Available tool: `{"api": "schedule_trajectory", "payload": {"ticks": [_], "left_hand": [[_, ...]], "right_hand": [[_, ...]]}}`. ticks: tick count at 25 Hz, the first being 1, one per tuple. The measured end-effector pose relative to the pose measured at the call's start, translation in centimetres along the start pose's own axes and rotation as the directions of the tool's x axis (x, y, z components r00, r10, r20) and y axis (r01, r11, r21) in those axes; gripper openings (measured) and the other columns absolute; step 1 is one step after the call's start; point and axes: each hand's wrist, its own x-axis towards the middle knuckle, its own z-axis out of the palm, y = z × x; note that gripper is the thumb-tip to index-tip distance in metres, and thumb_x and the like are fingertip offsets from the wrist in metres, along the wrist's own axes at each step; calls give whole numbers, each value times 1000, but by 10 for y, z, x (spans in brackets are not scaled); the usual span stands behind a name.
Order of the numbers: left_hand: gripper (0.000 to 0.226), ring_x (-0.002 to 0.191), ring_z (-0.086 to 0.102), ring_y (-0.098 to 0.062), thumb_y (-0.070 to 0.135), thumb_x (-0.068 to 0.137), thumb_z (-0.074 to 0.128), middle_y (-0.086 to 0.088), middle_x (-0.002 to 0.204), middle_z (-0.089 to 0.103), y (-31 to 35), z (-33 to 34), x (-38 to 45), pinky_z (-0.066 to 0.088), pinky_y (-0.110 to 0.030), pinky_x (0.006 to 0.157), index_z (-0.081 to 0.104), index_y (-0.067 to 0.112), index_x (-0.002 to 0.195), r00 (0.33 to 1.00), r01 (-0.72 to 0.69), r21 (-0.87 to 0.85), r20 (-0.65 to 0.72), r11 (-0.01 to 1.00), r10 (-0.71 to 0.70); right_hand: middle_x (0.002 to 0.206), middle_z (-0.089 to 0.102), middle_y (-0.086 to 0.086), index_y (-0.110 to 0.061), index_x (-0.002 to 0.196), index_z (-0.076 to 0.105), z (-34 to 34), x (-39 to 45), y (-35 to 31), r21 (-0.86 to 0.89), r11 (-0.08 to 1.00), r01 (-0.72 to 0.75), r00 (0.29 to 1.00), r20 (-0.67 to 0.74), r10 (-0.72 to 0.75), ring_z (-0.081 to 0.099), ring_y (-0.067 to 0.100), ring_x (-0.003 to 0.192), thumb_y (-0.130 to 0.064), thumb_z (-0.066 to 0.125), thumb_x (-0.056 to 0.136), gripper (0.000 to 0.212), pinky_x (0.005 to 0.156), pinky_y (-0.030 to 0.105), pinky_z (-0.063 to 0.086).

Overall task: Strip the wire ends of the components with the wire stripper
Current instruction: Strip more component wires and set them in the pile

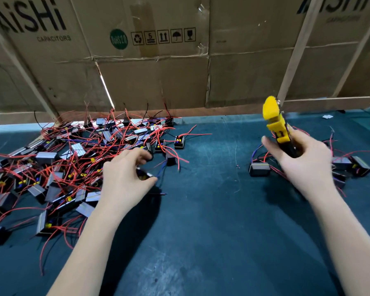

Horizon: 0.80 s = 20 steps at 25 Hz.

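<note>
A yellow and black wire stripper [275,122] stands upright in my right hand [301,159], which grips its handles at the right of the table. My left hand [124,176] reaches to the edge of a big pile of small black components with red and blue wires [68,159]. Its thumb and fingers curl round one black component [144,175] with a blue wire trailing from it. The hand hides most of that component.
A smaller group of black components [259,168] with red wires lies behind and beside my right hand. The table has a dark teal mat [201,210]. A wall of cardboard boxes [158,71] stands along the far edge.
</note>
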Motion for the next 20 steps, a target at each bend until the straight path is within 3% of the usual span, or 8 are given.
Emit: {"api": "schedule_trajectory", "payload": {"ticks": [3, 5, 9, 11, 13, 15, 18, 20], "left_hand": [[52, 92, 59, -7, 5, 64, 86, 8, 105, 62, 21, 7, -7, 44, -20, 87, 64, 20, 109, 958, -260, -314, 30, 913, 284], [52, 100, 59, -7, 2, 66, 82, 7, 111, 62, 30, 18, -13, 40, -12, 90, 62, 17, 113, 908, -324, -379, 131, 867, 397], [60, 111, 53, -3, -1, 68, 77, 4, 122, 56, 29, 34, -18, 37, -11, 94, 58, 15, 122, 849, -328, -379, 285, 865, 446], [70, 122, 46, -2, 6, 66, 81, 7, 129, 49, 26, 36, -16, 36, -16, 101, 53, 19, 129, 869, -313, -359, 265, 879, 417], [76, 128, 40, -5, 16, 65, 86, 9, 133, 44, 26, 38, -16, 34, -20, 104, 49, 22, 131, 910, -282, -337, 202, 898, 362], [60, 112, 48, -6, 29, 70, 86, 8, 117, 52, 28, 42, -19, 38, -22, 95, 53, 22, 119, 960, -219, -335, 92, 916, 263], [38, 70, 55, -9, 52, 74, 77, 9, 70, 58, 32, 46, -23, 46, -31, 69, 53, 25, 87, 999, 24, -253, 45, 967, -13], [41, 61, 58, -11, 59, 73, 73, 7, 58, 60, 32, 48, -23, 48, -32, 63, 55, 23, 73, 989, 123, -147, 97, 981, -110]], "right_hand": [[80, 66, 19, -15, 84, 66, 23, -18, -18, 316, 936, -155, 944, 326, 46, 56, 11, 71, -67, 65, 67, 55, 74, 33, 43], [78, 62, 23, -12, 83, 65, 36, -28, -21, 319, 934, -162, 887, 462, -4, 52, 15, 71, -65, 67, 72, 54, 73, 35, 40], [84, 64, 20, -13, 86, 67, 39, -34, -25, 304, 935, -183, 838, 546, -14, 57, 21, 76, -63, 64, 70, 53, 81, 39, 44], [96, 68, 12, -19, 96, 70, 31, -32, -26, 242, 941, -235, 790, 612, 39, 65, 25, 93, -62, 63, 69, 52, 94, 43, 46], [103, 72, -10, -35, 103, 70, 25, -30, -25, 187, 939, -289, 709, 701, 78, 63, 8, 106, -64, 61, 66, 48, 100, 33, 45], [102, 70, -23, -43, 101, 69, 25, -33, -27, 139, 936, -325, 673, 729, 125, 60, -5, 106, -70, 59, 63, 48, 97, 25, 41], [83, 64, -7, -17, 91, 64, 34, -36, -26, 91, 949, -301, 746, 643, 175, 55, 7, 80, -80, 53, 59, 71, 78, 29, 39], [72, 54, 3, 1, 85, 53, 38, -37, -28, 136, 951, -276, 795, 588, 147, 47, 13, 69, -79, 58, 63, 83, 68, 33, 32]]}}
